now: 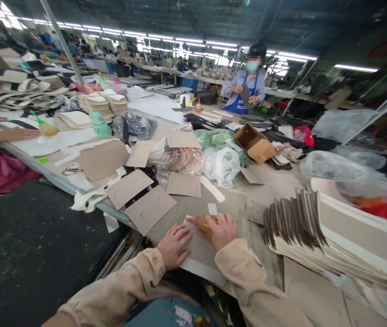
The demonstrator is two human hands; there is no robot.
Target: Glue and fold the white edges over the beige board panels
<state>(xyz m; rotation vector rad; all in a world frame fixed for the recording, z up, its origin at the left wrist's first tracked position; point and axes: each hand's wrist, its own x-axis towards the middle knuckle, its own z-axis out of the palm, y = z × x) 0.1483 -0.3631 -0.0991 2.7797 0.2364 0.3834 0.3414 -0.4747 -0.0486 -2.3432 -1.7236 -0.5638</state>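
A glue bottle with amber contents and a reddish nozzle lies tilted in my right hand, whose fingers wrap round it. Its tip points left, at the upper left corner of a grey-brown panel with pale edges. On the left edge of that panel rests my left hand, flat, with fingers stretched out. A small white strip lies just beyond the panel. Similar grey-brown panels lie to the left and ahead.
To the right stands a thick stack of pale panels. Ahead are a clear plastic bag and an open cardboard box. Scissors lie at left, near another person's hand. A masked co-worker stands across the table.
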